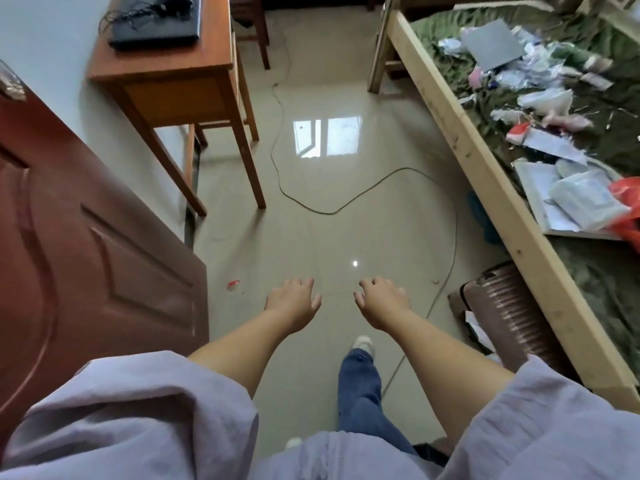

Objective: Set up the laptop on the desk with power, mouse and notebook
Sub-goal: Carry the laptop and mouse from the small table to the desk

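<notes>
A closed black laptop (156,29) lies on the brown wooden desk (207,60) at the upper left. On its lid rest a tangled black cable (128,13) and a dark mouse-like lump (175,1). My left hand (292,301) and my right hand (382,301) hang out in front of me over the tiled floor, far from the desk. Both hold nothing, with the fingers loosely spread. No notebook can be told apart for certain.
A long thin cord (346,199) snakes across the glossy floor. A red-brown door (86,254) stands open at the left. A wooden bed frame (485,161) at the right holds papers and bags on green cloth. A brown suitcase (509,317) stands beside it.
</notes>
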`<action>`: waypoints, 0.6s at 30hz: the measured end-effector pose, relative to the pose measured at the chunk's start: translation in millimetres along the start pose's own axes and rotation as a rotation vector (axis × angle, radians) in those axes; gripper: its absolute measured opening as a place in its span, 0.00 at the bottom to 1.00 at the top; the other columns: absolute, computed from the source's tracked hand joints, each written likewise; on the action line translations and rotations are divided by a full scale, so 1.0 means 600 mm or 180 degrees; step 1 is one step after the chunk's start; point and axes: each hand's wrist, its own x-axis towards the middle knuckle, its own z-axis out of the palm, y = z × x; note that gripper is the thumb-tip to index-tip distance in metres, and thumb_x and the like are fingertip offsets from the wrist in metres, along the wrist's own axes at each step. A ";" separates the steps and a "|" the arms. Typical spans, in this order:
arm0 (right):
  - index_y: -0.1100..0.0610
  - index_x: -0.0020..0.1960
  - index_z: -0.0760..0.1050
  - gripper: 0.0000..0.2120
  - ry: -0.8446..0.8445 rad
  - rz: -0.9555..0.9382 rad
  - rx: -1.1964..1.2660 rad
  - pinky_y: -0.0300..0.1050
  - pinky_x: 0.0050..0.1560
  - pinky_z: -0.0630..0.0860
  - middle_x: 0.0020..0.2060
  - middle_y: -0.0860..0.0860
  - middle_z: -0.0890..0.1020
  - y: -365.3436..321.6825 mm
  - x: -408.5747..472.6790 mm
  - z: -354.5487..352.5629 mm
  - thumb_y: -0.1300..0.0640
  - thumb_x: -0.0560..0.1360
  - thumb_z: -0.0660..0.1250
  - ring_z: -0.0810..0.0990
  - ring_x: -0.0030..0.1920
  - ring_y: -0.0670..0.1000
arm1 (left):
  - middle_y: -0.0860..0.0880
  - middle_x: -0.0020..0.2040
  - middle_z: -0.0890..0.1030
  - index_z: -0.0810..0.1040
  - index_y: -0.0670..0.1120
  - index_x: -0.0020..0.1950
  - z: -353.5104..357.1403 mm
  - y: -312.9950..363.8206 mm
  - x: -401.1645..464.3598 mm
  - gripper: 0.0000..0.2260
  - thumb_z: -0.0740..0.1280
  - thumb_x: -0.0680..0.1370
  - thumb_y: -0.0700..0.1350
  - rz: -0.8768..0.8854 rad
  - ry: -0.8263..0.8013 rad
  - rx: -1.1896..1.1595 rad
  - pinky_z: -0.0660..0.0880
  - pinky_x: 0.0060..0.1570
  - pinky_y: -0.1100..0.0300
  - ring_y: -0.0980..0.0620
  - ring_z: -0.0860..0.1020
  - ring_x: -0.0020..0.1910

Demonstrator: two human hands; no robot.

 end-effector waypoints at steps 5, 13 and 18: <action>0.55 0.65 0.68 0.20 0.0025 -0.0026 0.0051 0.53 0.58 0.68 0.61 0.56 0.74 0.065 0.122 -0.092 0.48 0.79 0.48 0.71 0.61 0.57 | 0.42 0.63 0.74 0.67 0.45 0.65 -0.089 0.050 0.145 0.20 0.53 0.79 0.55 -0.0032 0.0168 -0.0107 0.70 0.56 0.47 0.42 0.72 0.61; 0.56 0.66 0.66 0.20 -0.0141 -0.0018 -0.0086 0.52 0.57 0.68 0.62 0.57 0.73 0.139 0.326 -0.225 0.49 0.79 0.47 0.70 0.62 0.57 | 0.43 0.61 0.76 0.68 0.45 0.64 -0.224 0.083 0.346 0.20 0.53 0.79 0.55 -0.0051 0.0370 -0.0086 0.72 0.52 0.49 0.41 0.74 0.58; 0.56 0.66 0.66 0.20 -0.0022 -0.0181 -0.0079 0.53 0.58 0.68 0.63 0.57 0.73 0.112 0.498 -0.324 0.49 0.79 0.47 0.70 0.63 0.57 | 0.42 0.61 0.76 0.68 0.45 0.64 -0.320 0.049 0.500 0.19 0.53 0.79 0.55 -0.0214 0.0467 -0.0123 0.72 0.53 0.48 0.41 0.75 0.58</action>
